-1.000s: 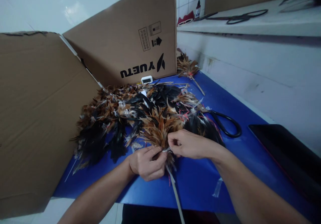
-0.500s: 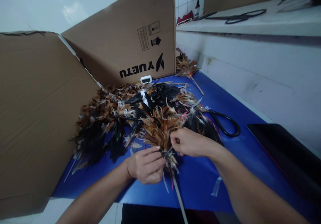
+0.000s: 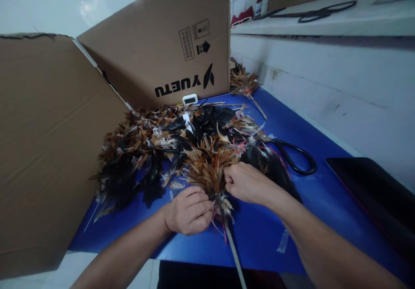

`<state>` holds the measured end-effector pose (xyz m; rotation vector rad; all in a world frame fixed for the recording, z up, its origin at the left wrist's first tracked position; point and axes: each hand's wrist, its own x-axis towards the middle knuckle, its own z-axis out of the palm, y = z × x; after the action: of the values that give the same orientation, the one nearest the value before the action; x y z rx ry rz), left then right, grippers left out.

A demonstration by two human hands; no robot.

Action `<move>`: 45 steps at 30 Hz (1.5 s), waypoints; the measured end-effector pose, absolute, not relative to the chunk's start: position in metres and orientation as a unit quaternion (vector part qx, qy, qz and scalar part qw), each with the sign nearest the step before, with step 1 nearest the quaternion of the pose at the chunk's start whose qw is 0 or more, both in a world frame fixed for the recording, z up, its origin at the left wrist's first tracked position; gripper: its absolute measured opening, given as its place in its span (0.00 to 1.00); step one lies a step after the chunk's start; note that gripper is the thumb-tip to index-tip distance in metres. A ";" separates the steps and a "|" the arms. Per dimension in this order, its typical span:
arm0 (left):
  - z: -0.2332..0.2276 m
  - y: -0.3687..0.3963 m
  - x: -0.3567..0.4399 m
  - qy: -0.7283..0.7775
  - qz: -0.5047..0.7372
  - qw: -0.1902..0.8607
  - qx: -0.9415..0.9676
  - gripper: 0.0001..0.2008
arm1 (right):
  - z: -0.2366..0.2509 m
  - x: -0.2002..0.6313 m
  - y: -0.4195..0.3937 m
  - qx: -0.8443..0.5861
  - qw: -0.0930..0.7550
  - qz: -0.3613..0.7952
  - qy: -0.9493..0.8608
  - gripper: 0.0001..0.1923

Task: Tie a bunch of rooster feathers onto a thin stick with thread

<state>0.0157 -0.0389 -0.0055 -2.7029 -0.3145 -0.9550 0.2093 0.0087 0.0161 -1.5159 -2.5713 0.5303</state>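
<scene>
Both hands meet at lower centre of the frame on one feather duster [image 3: 210, 172]. Its long axis runs from bottom centre, where the pale stick [image 3: 234, 254] exits the lower edge, up & slightly left into the brown/orange plume. Left hand [image 3: 189, 210] sits just left of the stick's top, fingers curled shut round the base of the plume where feathers meet stick. Right hand [image 3: 248, 183] is just right of the plume & a bit higher in frame, fingers closed in a pinch at the feather edge; what's between the tips is too small to tell, maybe thread or a quill. So the duster lies between the 2 hands, both touching it; left is nearer the stick end, right nearer the plume.

Behind the duster, mid-frame, a big loose pile of feathers [image 3: 145, 150], black & brown, touches the plume, so edges blur together. Black-handled scissors [image 3: 296, 157] lie right of centre on the blue table top [image 3: 259, 233], near the right wrist but apart from it. A dark flat tray [image 3: 372, 194] sits at the right edge. A 2nd small duster [image 3: 244, 84] lies at upper centre by the wall. Cardboard box [image 3: 168, 47] marked YUETU stands behind the pile, another cardboard panel [image 3: 42, 142] fills the left side. A small white device [image 3: 190, 99] sits at the box foot. A strip of clear tape [image 3: 282, 241] lies on the blue beside the right forearm
</scene>
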 end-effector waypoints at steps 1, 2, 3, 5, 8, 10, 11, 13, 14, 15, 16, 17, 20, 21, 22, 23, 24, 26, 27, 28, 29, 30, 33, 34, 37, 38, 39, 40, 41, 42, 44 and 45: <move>-0.008 -0.039 0.015 -0.122 -0.323 0.109 -0.932 0.03 | 0.016 0.209 0.008 -0.501 0.054 0.170 -0.847 0.10; -0.010 -0.039 0.014 -0.142 -0.316 0.082 -0.934 0.03 | 0.016 0.209 0.008 -0.502 0.054 0.167 -0.847 0.10; -0.013 -0.039 0.013 -0.168 -0.310 0.046 -0.935 0.03 | 0.016 0.209 0.008 -0.502 0.054 0.166 -0.847 0.10; -0.019 -0.038 0.012 -0.209 -0.308 -0.026 -0.928 0.05 | 0.017 0.211 0.009 -0.498 0.053 0.172 -0.848 0.10; -0.025 -0.035 0.014 -0.233 -0.352 -0.100 -0.901 0.07 | 0.019 0.214 0.010 -0.486 0.057 0.195 -0.850 0.09; -0.026 -0.034 0.016 -0.264 -0.382 -0.132 -0.876 0.07 | 0.021 0.217 0.010 -0.478 0.066 0.214 -0.850 0.07; -0.026 -0.034 0.018 -0.287 -0.387 -0.142 -0.865 0.07 | 0.022 0.218 0.010 -0.473 0.071 0.223 -0.849 0.07; -0.025 -0.034 0.020 -0.327 -0.388 -0.146 -0.849 0.06 | 0.024 0.221 0.008 -0.465 0.084 0.240 -0.848 0.07; -0.025 -0.034 0.021 -0.341 -0.387 -0.142 -0.845 0.06 | 0.025 0.222 0.007 -0.458 0.090 0.247 -0.849 0.07; -0.025 -0.034 0.022 -0.354 -0.386 -0.136 -0.841 0.06 | 0.025 0.223 0.006 -0.451 0.098 0.253 -0.851 0.07; -0.025 -0.035 0.023 -0.366 -0.384 -0.132 -0.837 0.05 | 0.025 0.224 0.006 -0.442 0.104 0.259 -0.853 0.07; -0.026 -0.035 0.023 -0.380 -0.381 -0.132 -0.832 0.05 | 0.026 0.225 0.005 -0.433 0.111 0.264 -0.855 0.07; -0.027 -0.037 0.024 -0.431 -0.370 -0.159 -0.808 0.06 | 0.027 0.226 0.003 -0.407 0.132 0.278 -0.860 0.07; -0.027 -0.038 0.024 -0.443 -0.367 -0.169 -0.800 0.06 | 0.029 0.227 0.002 -0.402 0.134 0.285 -0.860 0.07; -0.026 -0.038 0.024 -0.450 -0.365 -0.172 -0.797 0.06 | 0.030 0.227 0.001 -0.399 0.134 0.295 -0.858 0.07; -0.025 -0.038 0.025 -0.449 -0.363 -0.168 -0.799 0.07 | 0.032 0.227 0.000 -0.399 0.130 0.307 -0.854 0.07; -0.024 -0.038 0.025 -0.443 -0.361 -0.157 -0.805 0.08 | 0.034 0.227 -0.001 -0.399 0.125 0.320 -0.850 0.06; -0.022 -0.037 0.027 -0.425 -0.357 -0.127 -0.822 0.08 | 0.038 0.225 -0.004 -0.402 0.116 0.347 -0.839 0.06; -0.021 -0.036 0.028 -0.414 -0.357 -0.112 -0.830 0.08 | 0.040 0.224 -0.005 -0.402 0.114 0.360 -0.834 0.06; -0.021 -0.036 0.029 -0.404 -0.358 -0.099 -0.836 0.08 | 0.041 0.222 -0.007 -0.401 0.114 0.371 -0.830 0.07; -0.021 -0.035 0.030 -0.395 -0.361 -0.088 -0.840 0.08 | 0.042 0.219 -0.008 -0.399 0.117 0.381 -0.826 0.07; -0.021 -0.035 0.031 -0.387 -0.364 -0.076 -0.844 0.08 | 0.043 0.217 -0.010 -0.397 0.122 0.390 -0.822 0.07; -0.024 -0.034 0.032 -0.374 -0.367 -0.047 -0.850 0.08 | 0.042 0.210 -0.013 -0.391 0.143 0.411 -0.811 0.07; -0.025 -0.034 0.032 -0.375 -0.365 -0.042 -0.851 0.09 | 0.041 0.209 -0.013 -0.391 0.149 0.419 -0.806 0.07; -0.026 -0.036 0.031 -0.386 -0.354 -0.044 -0.851 0.09 | 0.038 0.209 -0.012 -0.390 0.172 0.437 -0.792 0.08; -0.026 -0.037 0.031 -0.391 -0.353 -0.050 -0.848 0.09 | 0.037 0.210 -0.011 -0.387 0.183 0.437 -0.791 0.08; -0.026 -0.037 0.031 -0.394 -0.354 -0.056 -0.846 0.09 | 0.037 0.211 -0.010 -0.382 0.196 0.432 -0.793 0.08; -0.025 -0.038 0.031 -0.397 -0.356 -0.062 -0.844 0.09 | 0.036 0.211 -0.009 -0.375 0.207 0.423 -0.799 0.08; -0.025 -0.038 0.031 -0.398 -0.358 -0.068 -0.842 0.08 | 0.036 0.212 -0.008 -0.367 0.214 0.411 -0.807 0.08; -0.024 -0.039 0.031 -0.396 -0.359 -0.075 -0.842 0.07 | 0.035 0.213 -0.007 -0.359 0.215 0.399 -0.816 0.08; -0.023 -0.039 0.031 -0.393 -0.360 -0.084 -0.842 0.06 | 0.034 0.213 -0.006 -0.352 0.200 0.382 -0.831 0.10; -0.023 -0.039 0.031 -0.392 -0.359 -0.088 -0.843 0.05 | 0.033 0.213 -0.006 -0.353 0.188 0.375 -0.836 0.10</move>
<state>0.0311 -0.0391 -0.0228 -2.8068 -1.3050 -1.1956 0.2129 -0.0063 0.0330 -0.9941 -2.3526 1.0559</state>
